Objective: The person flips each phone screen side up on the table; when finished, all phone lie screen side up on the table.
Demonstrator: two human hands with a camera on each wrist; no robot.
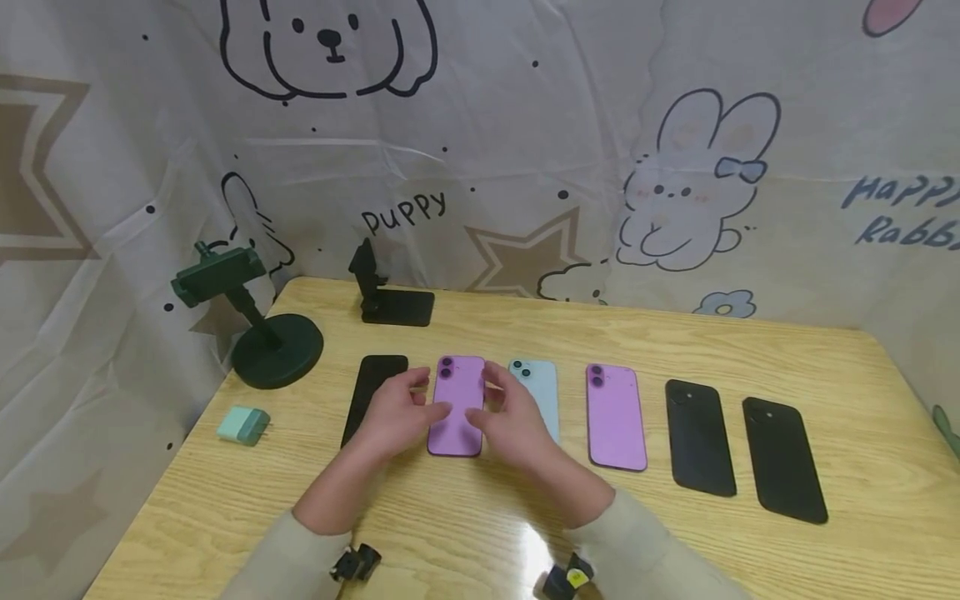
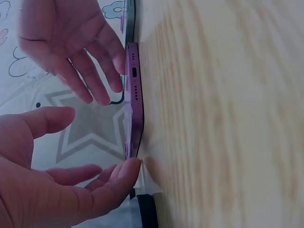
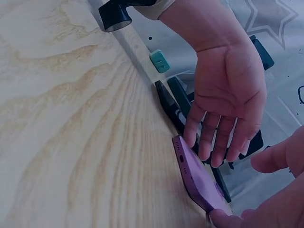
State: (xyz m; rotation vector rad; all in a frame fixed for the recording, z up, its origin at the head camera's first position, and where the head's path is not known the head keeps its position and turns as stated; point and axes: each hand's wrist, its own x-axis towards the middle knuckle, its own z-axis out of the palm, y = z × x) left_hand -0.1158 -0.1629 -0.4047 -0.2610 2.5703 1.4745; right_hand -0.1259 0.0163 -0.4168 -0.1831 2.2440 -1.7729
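Note:
A purple phone (image 1: 459, 429) lies back up on the table between the two hands, its charging port visible in the left wrist view. My left hand (image 1: 397, 417) is at its left side, fingertips at the phone's edge and thumb apart from the fingers. At the other side is my right hand (image 1: 517, 421), its fingers loosely extended and touching or very near the right edge. Neither hand wraps round the phone. A black phone (image 1: 371, 392) is partly covered by the left hand, and a light blue phone (image 1: 543, 383) by the right.
Farther right lie another purple phone (image 1: 617, 421) and two black phones (image 1: 701, 442), all in the same row. A dark green stand (image 1: 277, 354) is at the back left, with a mint charger (image 1: 243, 425) in front of it. A black stand (image 1: 405, 307) sits at the back edge.

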